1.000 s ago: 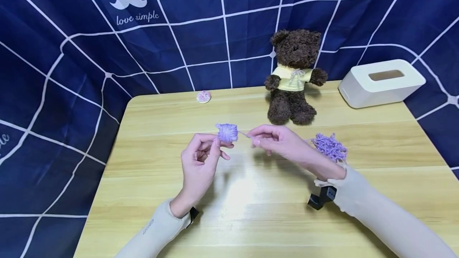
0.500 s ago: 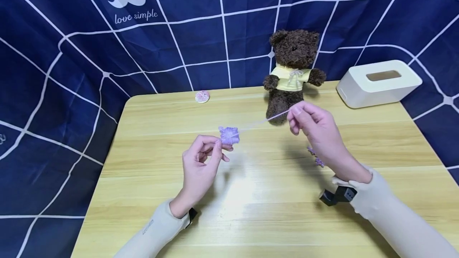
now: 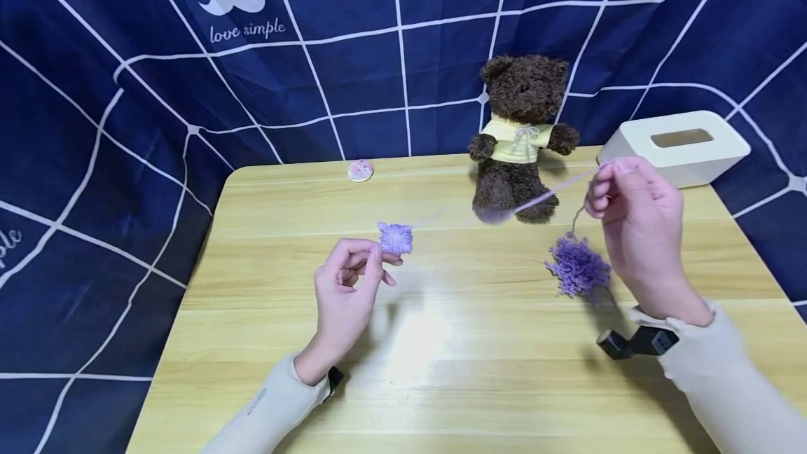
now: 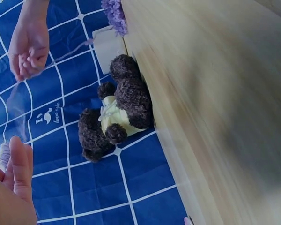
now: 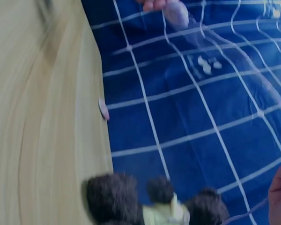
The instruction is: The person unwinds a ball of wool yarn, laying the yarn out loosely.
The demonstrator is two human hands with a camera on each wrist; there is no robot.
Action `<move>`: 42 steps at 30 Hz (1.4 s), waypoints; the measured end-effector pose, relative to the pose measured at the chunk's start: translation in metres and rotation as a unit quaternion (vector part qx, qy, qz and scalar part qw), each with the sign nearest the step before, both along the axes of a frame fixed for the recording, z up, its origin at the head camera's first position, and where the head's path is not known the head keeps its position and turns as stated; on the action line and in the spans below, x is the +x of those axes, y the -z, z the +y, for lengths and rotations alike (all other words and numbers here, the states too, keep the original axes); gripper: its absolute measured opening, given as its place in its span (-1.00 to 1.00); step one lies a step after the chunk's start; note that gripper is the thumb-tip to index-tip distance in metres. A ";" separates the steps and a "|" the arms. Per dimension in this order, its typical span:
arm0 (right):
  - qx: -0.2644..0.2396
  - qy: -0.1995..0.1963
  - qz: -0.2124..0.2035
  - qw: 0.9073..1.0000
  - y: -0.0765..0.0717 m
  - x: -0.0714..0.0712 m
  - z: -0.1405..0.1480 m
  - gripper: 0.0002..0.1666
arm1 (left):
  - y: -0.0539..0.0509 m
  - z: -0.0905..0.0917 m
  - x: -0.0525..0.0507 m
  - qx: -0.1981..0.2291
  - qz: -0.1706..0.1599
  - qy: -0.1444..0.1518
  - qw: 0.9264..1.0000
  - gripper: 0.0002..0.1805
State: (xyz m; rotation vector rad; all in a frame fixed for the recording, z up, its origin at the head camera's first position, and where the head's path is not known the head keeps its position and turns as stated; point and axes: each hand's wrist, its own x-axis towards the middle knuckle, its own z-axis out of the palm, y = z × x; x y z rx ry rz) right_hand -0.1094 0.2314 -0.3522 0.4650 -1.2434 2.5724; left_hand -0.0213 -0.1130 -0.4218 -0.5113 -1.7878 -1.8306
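Note:
My left hand [image 3: 345, 293] pinches a small wound bundle of lilac yarn [image 3: 396, 238] between thumb and fingers. A light strand [image 3: 548, 195] runs from that bundle up to the right, partly blurred, to my right hand [image 3: 643, 237], whose thumb and fingertips pinch it. From the right hand another length drops to a loose purple yarn clump [image 3: 578, 268] below and left of it; whether the clump touches the table is unclear. In the left wrist view, the left fingers [image 4: 19, 164] partly cover the bundle. The right wrist view shows the bundle [image 5: 176, 14] at the top.
A brown teddy bear [image 3: 523, 139] in a yellow top sits at the back of the wooden table [image 3: 265, 342]. Right of it is a white tissue box [image 3: 684, 142]. A round pink-and-white disc [image 3: 361, 170] lies near the back edge. Blue grid-patterned cloth [image 3: 353, 76] hangs behind.
My right hand has travelled away to the right and up, drawing a longer strand from the bundle. The left hand stays nearly in place. The purple clump shows again beside the right hand.

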 end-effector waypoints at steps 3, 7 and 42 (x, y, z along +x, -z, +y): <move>-0.006 0.043 -0.006 0.999 0.002 -0.003 0.014 -0.71 | 0.000 -0.001 0.000 0.002 -0.003 -0.003 1.000 -0.93; -0.040 0.084 -0.015 0.996 0.005 -0.008 0.033 -0.72 | 0.000 -0.001 0.000 0.005 0.000 -0.004 1.000 -0.91; 0.192 0.067 -0.179 0.963 0.044 -0.012 0.099 -0.80 | -0.005 -0.003 0.000 0.017 0.011 0.000 1.000 -0.83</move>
